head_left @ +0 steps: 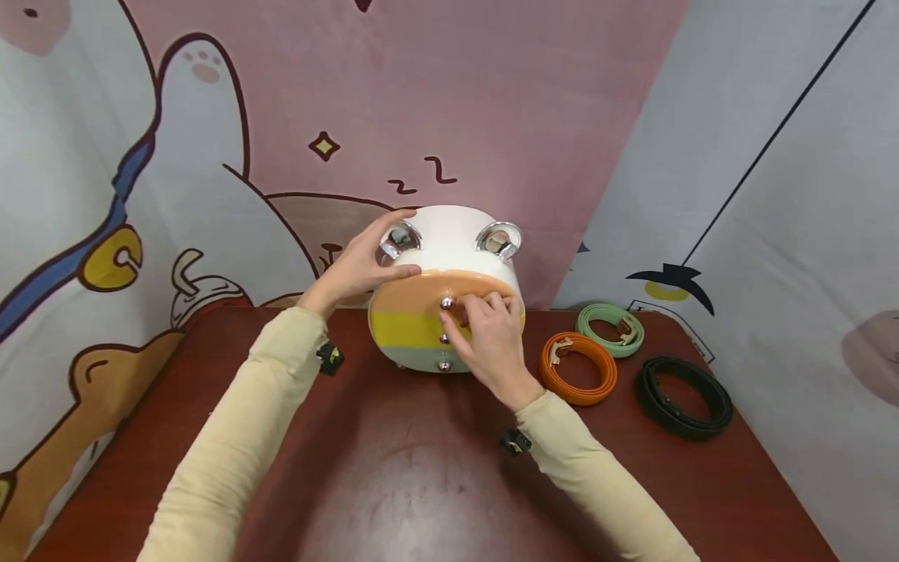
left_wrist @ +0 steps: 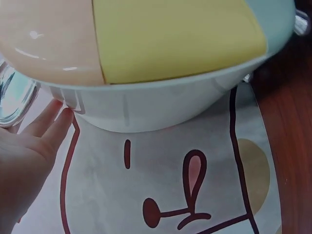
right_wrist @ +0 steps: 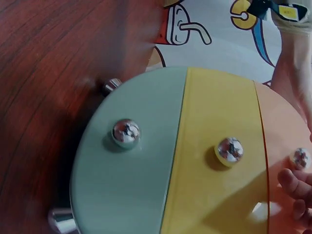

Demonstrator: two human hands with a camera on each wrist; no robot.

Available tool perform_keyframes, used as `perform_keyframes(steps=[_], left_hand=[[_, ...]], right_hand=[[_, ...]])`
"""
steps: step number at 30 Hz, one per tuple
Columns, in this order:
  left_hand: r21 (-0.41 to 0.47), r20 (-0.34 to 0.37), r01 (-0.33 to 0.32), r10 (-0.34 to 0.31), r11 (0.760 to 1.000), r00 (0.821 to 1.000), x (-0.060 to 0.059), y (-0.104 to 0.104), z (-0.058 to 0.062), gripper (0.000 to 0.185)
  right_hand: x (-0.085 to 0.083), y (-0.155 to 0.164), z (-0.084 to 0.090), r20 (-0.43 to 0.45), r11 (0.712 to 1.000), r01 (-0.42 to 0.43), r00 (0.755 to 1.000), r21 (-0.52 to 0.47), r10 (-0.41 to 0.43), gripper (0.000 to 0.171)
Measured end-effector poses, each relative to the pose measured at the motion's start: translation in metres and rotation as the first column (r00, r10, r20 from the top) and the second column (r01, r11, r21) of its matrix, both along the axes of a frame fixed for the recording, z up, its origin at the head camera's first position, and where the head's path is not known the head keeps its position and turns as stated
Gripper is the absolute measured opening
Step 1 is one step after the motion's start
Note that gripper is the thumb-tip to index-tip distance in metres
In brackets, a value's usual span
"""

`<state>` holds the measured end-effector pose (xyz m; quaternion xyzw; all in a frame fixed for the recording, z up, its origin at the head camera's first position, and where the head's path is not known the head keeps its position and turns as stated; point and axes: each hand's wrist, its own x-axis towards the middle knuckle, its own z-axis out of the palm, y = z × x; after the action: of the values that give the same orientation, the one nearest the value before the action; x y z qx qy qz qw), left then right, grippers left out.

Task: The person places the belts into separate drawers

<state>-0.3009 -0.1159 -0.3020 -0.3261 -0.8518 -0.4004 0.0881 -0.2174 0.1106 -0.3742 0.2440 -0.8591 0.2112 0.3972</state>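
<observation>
A white rounded drawer cabinet has peach, yellow and green drawer fronts, each with a chrome knob. My left hand is spread against its upper left side, around one chrome ear-shaped fitting. The left thumb lies along the top edge of the peach front; two straight fingers touch the white side. At the peach drawer's knob is my right hand, thumb and bent fingers right beside it. Whether they pinch the knob I cannot tell. The yellow drawer's knob and green drawer's knob are untouched.
Right of the cabinet, several coiled belts lie on the brown table: an orange belt, a green belt and a black belt. A cartoon-printed cloth hangs close behind the cabinet.
</observation>
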Motion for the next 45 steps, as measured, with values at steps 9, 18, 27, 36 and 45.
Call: perform_keyframes(steps=[9, 18, 27, 36, 45], left_hand=[[0.067, 0.094, 0.047, -0.053, 0.997, 0.994, 0.002, 0.001, 0.003, 0.078], [0.089, 0.165, 0.041, -0.055, 0.995, 0.985, 0.002, 0.001, 0.003, 0.078], [0.138, 0.207, 0.073, -0.101, 0.988, 0.973, 0.022, 0.005, 0.016, 0.075], [0.138, 0.199, 0.083, -0.11, 0.987, 0.974, 0.029, 0.007, 0.024, 0.074], [0.14, 0.223, 0.065, -0.095, 0.988, 0.97, 0.028, 0.007, 0.024, 0.074]], right_hand=[[-0.002, -0.01, -0.001, -0.063, 0.996, 0.084, 0.994, -0.016, -0.084, 0.042], [-0.006, -0.014, -0.002, -0.067, 0.986, 0.128, 0.988, -0.105, -0.135, 0.042], [-0.008, -0.02, -0.005, -0.089, 0.974, 0.14, 0.984, -0.18, -0.157, 0.039], [-0.01, -0.024, -0.008, -0.128, 0.962, 0.103, 0.982, -0.255, -0.139, 0.034], [-0.002, -0.024, -0.011, -0.15, 0.964, 0.083, 0.981, -0.253, -0.124, 0.035]])
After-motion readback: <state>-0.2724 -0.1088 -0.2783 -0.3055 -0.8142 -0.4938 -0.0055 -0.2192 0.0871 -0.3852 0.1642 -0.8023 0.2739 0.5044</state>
